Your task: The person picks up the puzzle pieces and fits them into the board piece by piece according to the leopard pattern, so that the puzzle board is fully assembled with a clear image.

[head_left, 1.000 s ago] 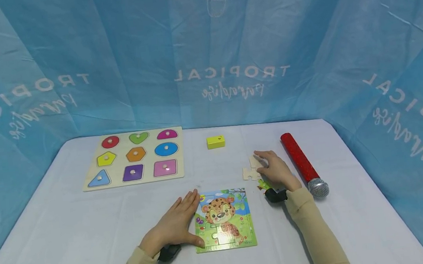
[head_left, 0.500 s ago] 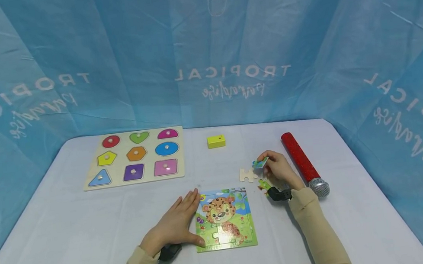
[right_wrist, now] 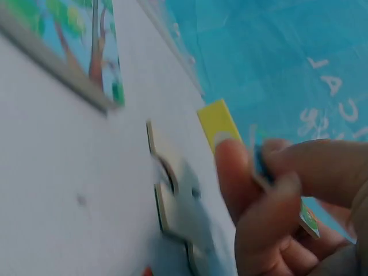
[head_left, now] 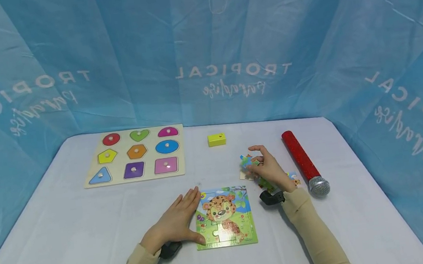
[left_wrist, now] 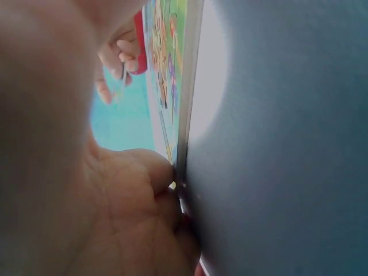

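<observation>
A square leopard jigsaw puzzle [head_left: 241, 222] lies in its tray on the white table. My left hand [head_left: 175, 223] is spread along its left edge, thumb and fingertips touching the rim. My right hand [head_left: 272, 170] pinches a mostly blue puzzle piece [head_left: 247, 160] between thumb and fingers; the right wrist view shows its thin edge there. Below that hand lies a pale, face-down puzzle piece [right_wrist: 184, 215]. A green piece [head_left: 266, 185] is partly hidden under the hand, and another coloured piece [head_left: 294, 178] shows right of the wrist.
A shape-peg board [head_left: 149, 174] with several knobbed shapes stands back left. A yellow block [head_left: 216, 139] sits at the back middle. The red microphone [head_left: 302, 160] lies right of my right hand. Blue curtain [head_left: 207, 97] surrounds the table.
The right hand reached over the pale pieces, picked up one with a blue face, and has shifted slightly left with it. The left hand stays on the puzzle's edge.
</observation>
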Demonstrator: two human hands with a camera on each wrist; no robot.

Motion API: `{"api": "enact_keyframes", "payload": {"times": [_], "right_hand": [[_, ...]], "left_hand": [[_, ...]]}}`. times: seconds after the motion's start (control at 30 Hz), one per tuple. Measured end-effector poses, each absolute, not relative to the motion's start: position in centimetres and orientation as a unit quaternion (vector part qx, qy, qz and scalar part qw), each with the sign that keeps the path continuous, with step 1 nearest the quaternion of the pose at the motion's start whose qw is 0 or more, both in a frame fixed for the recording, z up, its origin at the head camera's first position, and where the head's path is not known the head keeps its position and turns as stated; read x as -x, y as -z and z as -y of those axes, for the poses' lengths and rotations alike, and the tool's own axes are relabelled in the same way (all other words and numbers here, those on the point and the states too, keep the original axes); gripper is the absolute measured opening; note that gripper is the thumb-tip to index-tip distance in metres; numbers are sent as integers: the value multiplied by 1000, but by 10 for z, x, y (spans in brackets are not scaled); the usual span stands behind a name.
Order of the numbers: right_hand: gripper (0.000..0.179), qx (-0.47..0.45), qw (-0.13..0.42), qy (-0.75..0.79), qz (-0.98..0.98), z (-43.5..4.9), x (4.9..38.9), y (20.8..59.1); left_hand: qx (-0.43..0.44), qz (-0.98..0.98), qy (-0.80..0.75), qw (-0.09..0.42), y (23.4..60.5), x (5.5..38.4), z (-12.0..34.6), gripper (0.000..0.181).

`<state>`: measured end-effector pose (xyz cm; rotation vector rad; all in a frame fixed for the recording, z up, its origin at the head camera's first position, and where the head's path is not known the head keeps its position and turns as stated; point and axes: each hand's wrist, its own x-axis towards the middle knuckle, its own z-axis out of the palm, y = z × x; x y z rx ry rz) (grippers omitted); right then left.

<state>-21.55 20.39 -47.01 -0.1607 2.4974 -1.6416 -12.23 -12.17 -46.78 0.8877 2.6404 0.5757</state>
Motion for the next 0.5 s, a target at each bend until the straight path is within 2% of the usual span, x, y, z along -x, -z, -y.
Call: {"api": "enact_keyframes", "payload": {"times": [0.07,0.23,0.5], "right_hand": [[45,55,72,533,-841,-201,215,470],[16,74,64,498,-862,-198,210,470],[25,102,168,547,-814,-193,185,458]], "left_hand": [[-309,-918,-201,147,468,122,122,128],[-315,-917,-200,144,468,122,122,127],[-315,-916,-202,147,469,123,120,128]]}}
